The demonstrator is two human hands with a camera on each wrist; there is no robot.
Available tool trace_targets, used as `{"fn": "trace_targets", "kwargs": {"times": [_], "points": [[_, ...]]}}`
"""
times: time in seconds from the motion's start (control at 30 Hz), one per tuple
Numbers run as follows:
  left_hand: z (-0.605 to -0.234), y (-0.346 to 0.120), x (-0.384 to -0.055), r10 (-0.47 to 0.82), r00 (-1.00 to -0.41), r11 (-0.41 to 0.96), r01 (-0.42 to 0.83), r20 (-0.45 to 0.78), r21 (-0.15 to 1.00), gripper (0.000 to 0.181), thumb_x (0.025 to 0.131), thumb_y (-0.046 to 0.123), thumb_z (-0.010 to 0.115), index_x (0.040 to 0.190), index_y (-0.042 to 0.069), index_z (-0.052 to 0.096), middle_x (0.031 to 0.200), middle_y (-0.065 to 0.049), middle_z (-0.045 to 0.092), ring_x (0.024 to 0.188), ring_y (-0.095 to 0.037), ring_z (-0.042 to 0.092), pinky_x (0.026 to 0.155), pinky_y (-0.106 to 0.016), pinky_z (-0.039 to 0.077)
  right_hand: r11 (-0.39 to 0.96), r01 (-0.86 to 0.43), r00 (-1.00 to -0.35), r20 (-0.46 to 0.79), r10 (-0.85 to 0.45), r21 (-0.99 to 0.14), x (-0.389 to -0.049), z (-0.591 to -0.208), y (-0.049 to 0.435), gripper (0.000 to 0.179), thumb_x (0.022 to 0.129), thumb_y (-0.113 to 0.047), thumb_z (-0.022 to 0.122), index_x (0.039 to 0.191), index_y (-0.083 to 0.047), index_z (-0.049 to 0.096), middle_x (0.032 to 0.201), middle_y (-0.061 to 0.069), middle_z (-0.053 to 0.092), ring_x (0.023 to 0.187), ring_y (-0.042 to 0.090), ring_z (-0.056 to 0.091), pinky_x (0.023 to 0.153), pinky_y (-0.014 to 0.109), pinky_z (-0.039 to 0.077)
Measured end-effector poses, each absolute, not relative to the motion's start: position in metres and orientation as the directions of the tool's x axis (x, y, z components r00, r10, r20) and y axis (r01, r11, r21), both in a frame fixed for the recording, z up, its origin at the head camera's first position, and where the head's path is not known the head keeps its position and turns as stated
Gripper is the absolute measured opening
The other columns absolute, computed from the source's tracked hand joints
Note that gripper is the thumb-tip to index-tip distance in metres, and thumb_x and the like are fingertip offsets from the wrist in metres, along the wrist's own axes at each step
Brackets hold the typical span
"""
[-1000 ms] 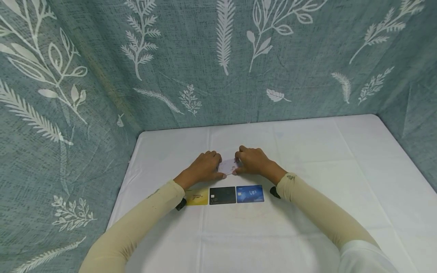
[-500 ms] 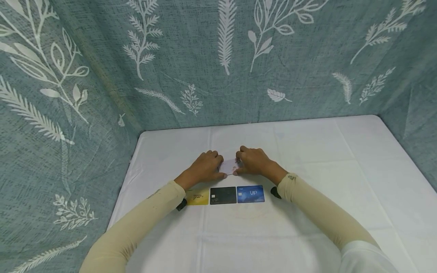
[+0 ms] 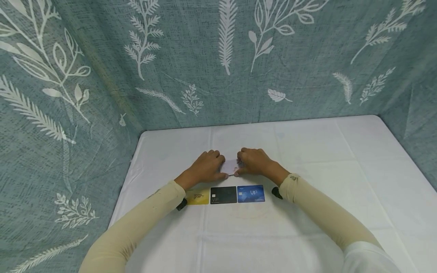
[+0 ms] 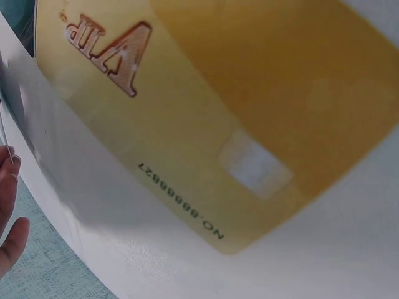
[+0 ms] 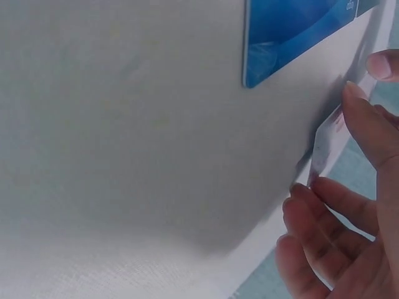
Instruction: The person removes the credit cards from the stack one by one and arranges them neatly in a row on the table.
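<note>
A pale card with a small pinkish print (image 3: 229,167) is held between both hands, beyond a row of cards. My left hand (image 3: 205,167) pinches its left end with thumb and fingers; only a few fingertips show in the left wrist view. At the right end, my right hand (image 3: 254,161) pinches the card between thumb and fingertips. The right wrist view shows the pale card (image 5: 324,146) tilted, with a shadow on the cloth beside it. Nearer the person lie a gold card (image 3: 199,196), a black VIP card (image 3: 223,195) and a blue VIP card (image 3: 250,193), side by side.
The cards lie on a table with a white cloth (image 3: 307,212). A teal curtain with white leaf prints (image 3: 205,57) hangs behind the table and along its sides. Dark wrist devices (image 3: 277,192) sit under the sleeves, the left one close to the gold card.
Both hands have shifted slightly to the right with the pale card, the left hand a little closer to the right. The three cards in the row stay in place.
</note>
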State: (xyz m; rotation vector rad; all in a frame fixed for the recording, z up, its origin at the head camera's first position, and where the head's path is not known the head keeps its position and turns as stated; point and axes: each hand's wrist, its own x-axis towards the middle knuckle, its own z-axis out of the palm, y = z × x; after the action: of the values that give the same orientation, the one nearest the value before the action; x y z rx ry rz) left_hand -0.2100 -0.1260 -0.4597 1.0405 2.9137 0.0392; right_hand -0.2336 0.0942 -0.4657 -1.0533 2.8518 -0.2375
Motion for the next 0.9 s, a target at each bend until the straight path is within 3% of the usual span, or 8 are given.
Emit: {"fn": "trace_targets", "kwargs": {"times": [0.9], "points": [[-0.452,-0.118,-0.205,0.64,-0.768,0.768,0.639,0.0,0.043,0.054,0.087,0.053,0.073,0.116,0.008,0.068,0.107,-0.008,0.066,0.094,-0.023,0.06,0.078,-0.039,0.05,0.733,-0.663,-0.743,0.01,-0.669,-0.151,-0.224,-0.457,0.107,0.061,0.075,-0.054,0.084,0.113,-0.008,0.071,0.093,0.003,0.064,0.073,0.012,0.055,0.061,0.031,0.05]]}}
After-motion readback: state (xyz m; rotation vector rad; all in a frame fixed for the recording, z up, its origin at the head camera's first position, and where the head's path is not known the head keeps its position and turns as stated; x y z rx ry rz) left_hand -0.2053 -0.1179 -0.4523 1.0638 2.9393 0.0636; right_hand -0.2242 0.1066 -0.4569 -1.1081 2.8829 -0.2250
